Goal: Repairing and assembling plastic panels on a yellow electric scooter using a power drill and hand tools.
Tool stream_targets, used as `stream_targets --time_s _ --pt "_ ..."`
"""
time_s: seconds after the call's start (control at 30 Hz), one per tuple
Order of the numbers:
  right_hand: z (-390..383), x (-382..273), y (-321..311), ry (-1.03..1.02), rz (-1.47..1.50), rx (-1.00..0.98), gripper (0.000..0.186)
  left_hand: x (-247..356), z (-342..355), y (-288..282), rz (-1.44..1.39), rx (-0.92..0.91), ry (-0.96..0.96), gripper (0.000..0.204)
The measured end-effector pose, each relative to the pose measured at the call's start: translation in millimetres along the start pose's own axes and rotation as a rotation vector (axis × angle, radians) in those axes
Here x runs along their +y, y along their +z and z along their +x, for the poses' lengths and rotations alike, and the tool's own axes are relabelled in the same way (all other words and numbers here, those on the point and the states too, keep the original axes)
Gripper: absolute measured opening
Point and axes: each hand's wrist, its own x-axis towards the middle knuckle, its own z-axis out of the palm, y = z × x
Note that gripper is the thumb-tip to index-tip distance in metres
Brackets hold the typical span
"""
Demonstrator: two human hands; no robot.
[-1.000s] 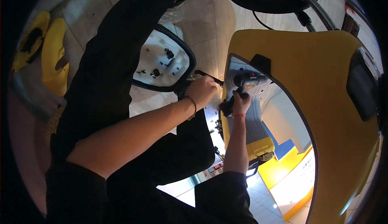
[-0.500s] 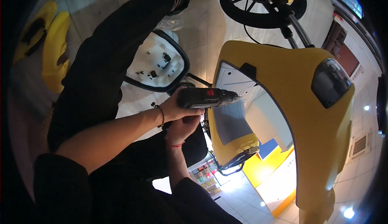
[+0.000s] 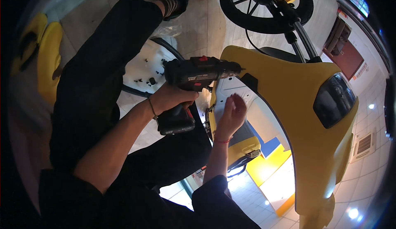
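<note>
My left hand (image 3: 171,99) is wrapped round the grip of a black cordless drill (image 3: 192,72) with red switches. Its bit points right, at or just in front of the upper edge of a yellow scooter body panel (image 3: 272,70), close to a black tab (image 3: 249,81); whether the tip touches cannot be told. My right hand (image 3: 231,115), red string at the wrist, is raised below the drill, before the grey inner panel (image 3: 235,89). Its fingers are curled together; anything in them is hidden.
A black-rimmed white tray (image 3: 134,70) with several screws and small black parts lies beside my leg. Yellow curved panels (image 3: 48,64) rest at far left. The scooter's wheel (image 3: 235,20) and fork (image 3: 305,39) are at the top right.
The drill has risen and swung toward the panel's upper edge in my left hand. My right hand has left the drill's grip and moved right toward the scooter.
</note>
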Motion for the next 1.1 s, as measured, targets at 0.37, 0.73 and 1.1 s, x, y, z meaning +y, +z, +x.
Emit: stream_targets --time_s 0.37,0.73,1.1 --pt "45 -6 12 -0.014 0.150 0.152 0.015 -25 0 -6 -0.128 -0.184 -0.053 0.013" --pt "46 -2 14 -0.091 0.015 0.154 0.016 -11 1 4 -0.179 -0.153 -0.098 0.005" --pt "47 0 14 -0.094 0.046 0.137 0.016 -25 9 -2 -0.174 -0.204 -0.061 0.032"
